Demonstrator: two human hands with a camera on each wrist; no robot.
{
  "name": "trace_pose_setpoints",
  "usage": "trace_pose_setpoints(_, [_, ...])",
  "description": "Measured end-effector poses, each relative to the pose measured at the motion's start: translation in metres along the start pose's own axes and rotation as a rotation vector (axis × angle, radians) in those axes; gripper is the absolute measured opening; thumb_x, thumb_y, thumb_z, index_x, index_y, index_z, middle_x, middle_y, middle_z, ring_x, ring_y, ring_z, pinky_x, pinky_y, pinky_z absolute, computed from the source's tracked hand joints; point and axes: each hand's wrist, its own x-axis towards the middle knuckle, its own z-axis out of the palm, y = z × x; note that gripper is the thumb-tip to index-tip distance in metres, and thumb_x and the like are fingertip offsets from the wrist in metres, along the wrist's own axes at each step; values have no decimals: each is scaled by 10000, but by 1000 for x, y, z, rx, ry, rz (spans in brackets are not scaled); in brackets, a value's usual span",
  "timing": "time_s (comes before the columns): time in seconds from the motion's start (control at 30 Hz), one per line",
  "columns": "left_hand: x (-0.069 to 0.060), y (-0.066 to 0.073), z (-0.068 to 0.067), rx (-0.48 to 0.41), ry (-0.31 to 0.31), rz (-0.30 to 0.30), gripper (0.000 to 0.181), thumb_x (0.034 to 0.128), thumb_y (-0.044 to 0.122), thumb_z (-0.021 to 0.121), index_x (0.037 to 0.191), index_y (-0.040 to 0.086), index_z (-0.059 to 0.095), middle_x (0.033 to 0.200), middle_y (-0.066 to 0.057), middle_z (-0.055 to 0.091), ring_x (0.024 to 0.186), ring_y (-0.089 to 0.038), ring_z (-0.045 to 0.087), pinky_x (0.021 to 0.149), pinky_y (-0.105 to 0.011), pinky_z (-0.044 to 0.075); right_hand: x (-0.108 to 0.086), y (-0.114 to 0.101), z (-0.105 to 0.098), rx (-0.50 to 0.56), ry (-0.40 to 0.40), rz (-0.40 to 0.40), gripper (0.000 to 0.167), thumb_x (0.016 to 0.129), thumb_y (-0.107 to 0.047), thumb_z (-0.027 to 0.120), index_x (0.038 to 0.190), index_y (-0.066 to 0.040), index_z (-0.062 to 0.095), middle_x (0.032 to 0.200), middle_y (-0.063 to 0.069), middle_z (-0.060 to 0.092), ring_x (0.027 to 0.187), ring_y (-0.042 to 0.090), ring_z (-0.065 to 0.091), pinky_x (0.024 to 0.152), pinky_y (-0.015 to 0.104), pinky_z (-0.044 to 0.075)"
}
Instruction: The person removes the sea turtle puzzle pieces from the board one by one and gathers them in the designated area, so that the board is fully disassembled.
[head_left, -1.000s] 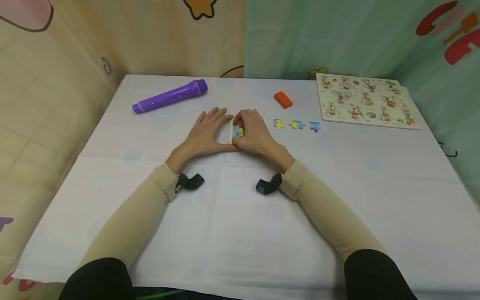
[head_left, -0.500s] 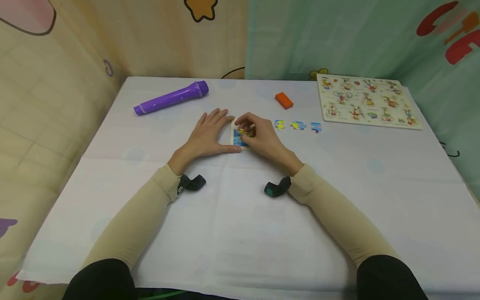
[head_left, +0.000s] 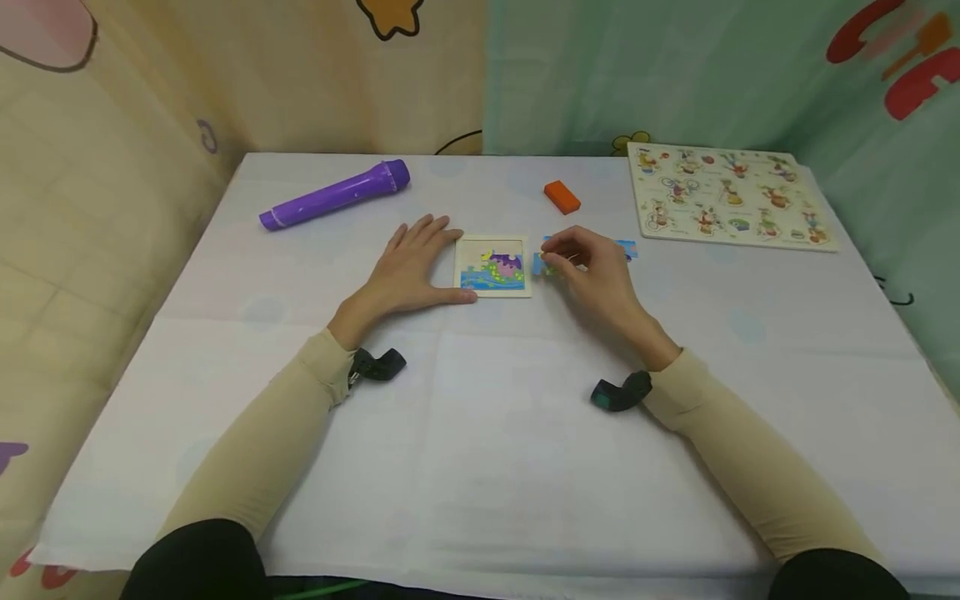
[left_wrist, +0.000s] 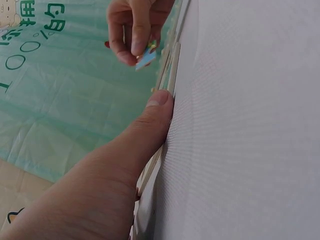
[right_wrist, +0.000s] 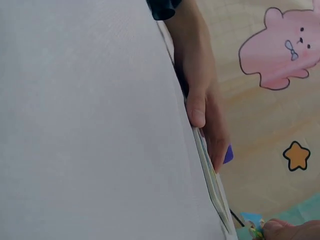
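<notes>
My left hand (head_left: 412,271) rests on the table around the left side of a small square puzzle board (head_left: 472,249), its thumb straight at the front corner. Fitted pieces (head_left: 491,279) fill the board's lower part and right side with blue, purple and pink. To the right of the board, my right hand (head_left: 603,279) pinches a small blue, yellow and green puzzle piece (left_wrist: 146,59) between thumb and fingers, held above the table. A loose blue piece (head_left: 627,248) lies just beyond that hand; other loose pieces are largely hidden by the fingers.
An orange block (head_left: 562,197) lies behind the right hand. At the back left is a purple toy microphone (head_left: 335,196). A large picture board (head_left: 731,197) occupies the back right. Printed curtains stand behind the white-covered table (head_left: 465,467).
My right hand has moved right, off the puzzle board to the loose pieces, and a puzzle piece now shows in its fingers. The left hand keeps its place at the board.
</notes>
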Motion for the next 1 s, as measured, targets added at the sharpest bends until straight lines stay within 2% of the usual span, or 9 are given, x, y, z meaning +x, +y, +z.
trace_pose_setpoints(0.1, [-2, -2, -2, 1, -2, -7, 1089, 809, 769, 733, 1655, 214, 330, 1775, -61, 168, 1656, -288, 53, 1337, -548, -26, -3, 10, -2, -30, 4, -16, 172, 1014, -129, 721, 1166, -50, 723, 1117, 99, 762, 974, 207, 695, 841, 192, 523])
trace_pose_setpoints(0.27, [-4, -3, -3, -7, -3, -19, 1100, 807, 761, 740, 1660, 209, 321, 1777, -60, 161, 1656, -289, 52, 1336, -554, -25, -3, 23, 4, -140, 25, -123, 226, 967, -138, 753, 1170, -47, 715, 1122, 115, 730, 974, 256, 591, 835, 330, 450])
trace_pose_setpoints(0.37, [-3, -2, -1, -7, -4, -16, 1103, 800, 766, 743, 1659, 214, 324, 1777, -56, 163, 1656, -284, 52, 1337, -550, -23, -7, 26, 5, -181, 40, -162, 287, 912, -122, 764, 1177, -30, 704, 1125, 136, 709, 991, 285, 550, 837, 371, 417])
trace_pose_setpoints(0.7, [1, 2, 0, -6, -10, 11, 1096, 806, 762, 742, 1660, 213, 327, 1777, -62, 162, 1656, -286, 50, 1338, -544, -24, -15, 27, 3, -198, 52, -143, 304, 878, -32, 744, 1174, -7, 681, 1075, 150, 699, 982, 281, 591, 823, 359, 467])
trace_pose_setpoints(1.0, [-1, 1, 1, 2, -8, 3, 1088, 813, 754, 739, 1661, 212, 323, 1777, -69, 158, 1655, -294, 55, 1337, -549, -23, -11, 22, 13, -170, 100, -207, 290, 907, -72, 717, 1189, -12, 685, 1102, 138, 712, 1028, 283, 606, 871, 409, 496])
